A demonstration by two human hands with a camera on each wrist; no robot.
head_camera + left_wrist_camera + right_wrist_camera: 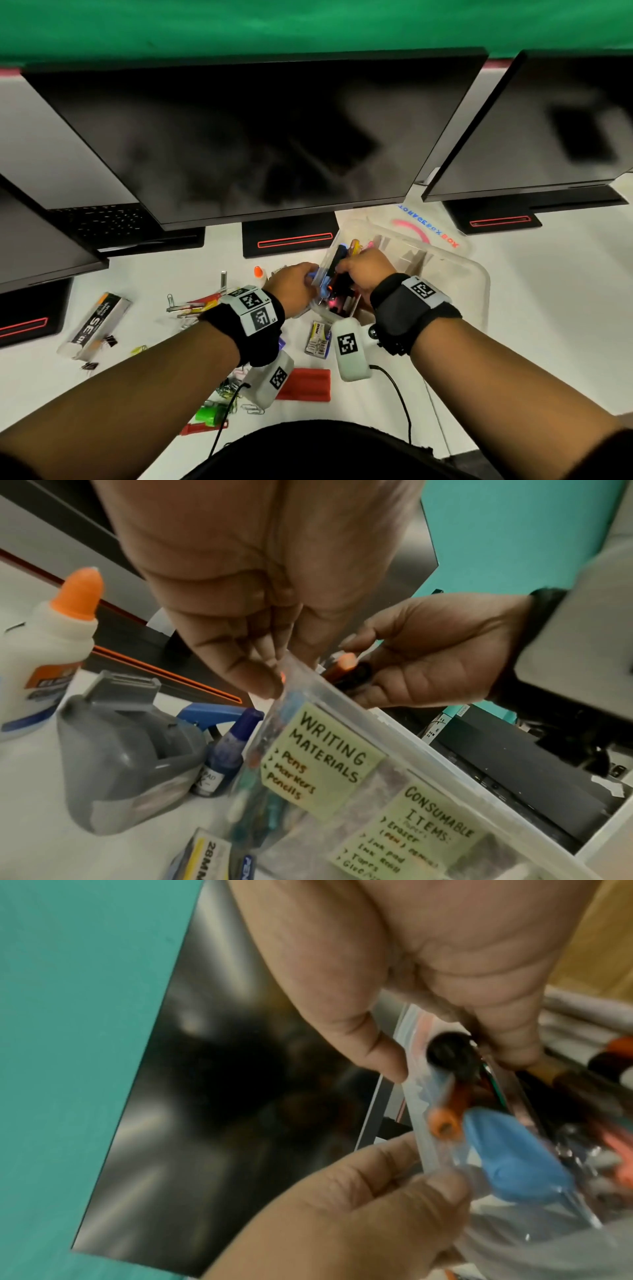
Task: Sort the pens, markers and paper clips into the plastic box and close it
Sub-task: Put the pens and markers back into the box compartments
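The clear plastic box (481, 291) stands open on the white desk, its lid (431, 228) folded back. My left hand (293, 282) pinches the box's left rim (359, 715) with its fingertips (265, 681), above a note reading "Writing materials". My right hand (363, 270) reaches into that left compartment and grips a bundle of markers (337, 260), black and orange (352, 666). In the right wrist view its thumb and fingers close round a black marker cap (445, 1050), with an orange cap (445, 1123) just below. Loose paper clips (178, 306) lie on the desk to the left.
A glue bottle (51, 647), a grey tape dispenser (126, 753) and a blue ink bottle (229, 750) stand left of the box. A staples packet (318, 339), a red case (306, 383), a green item (210, 414) and more clips (253, 409) lie near me. Monitors (257, 137) overhang the back.
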